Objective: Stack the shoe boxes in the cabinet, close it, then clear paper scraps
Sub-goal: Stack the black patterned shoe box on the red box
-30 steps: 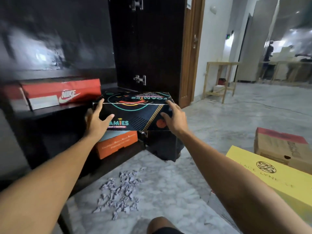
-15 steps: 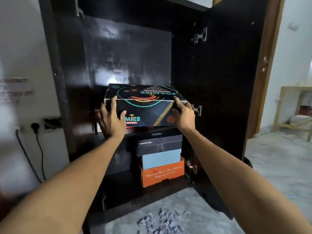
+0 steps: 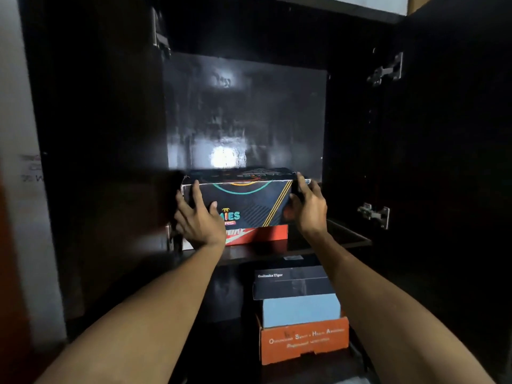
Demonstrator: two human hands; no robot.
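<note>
A black Foamies shoe box (image 3: pixel 249 200) with bright graphics lies on a red Nike box (image 3: pixel 266 234) on the upper shelf (image 3: pixel 327 243) of the dark cabinet. My left hand (image 3: pixel 198 220) presses the box's left end with spread, straight fingers and its thumb on the front face. At the box's right front corner, my right hand (image 3: pixel 309 209) holds on, fingers round the end. On the lower shelf stand three stacked boxes: a black Onitsuka Tiger box (image 3: pixel 291 284), a light blue box (image 3: pixel 300 311) and an orange box (image 3: pixel 304 342).
Both cabinet doors stand open: the left door (image 3: pixel 97 162) and the right door (image 3: pixel 443 162), which carries metal hinges (image 3: pixel 385 69). Above the Foamies box the compartment is open up to its top. A white wall (image 3: pixel 16 134) lies to the left.
The view swung from the floor up to the cabinet. The Foamies box went up and into the cabinet and now lies on the red Nike box; the paper scraps have left the view.
</note>
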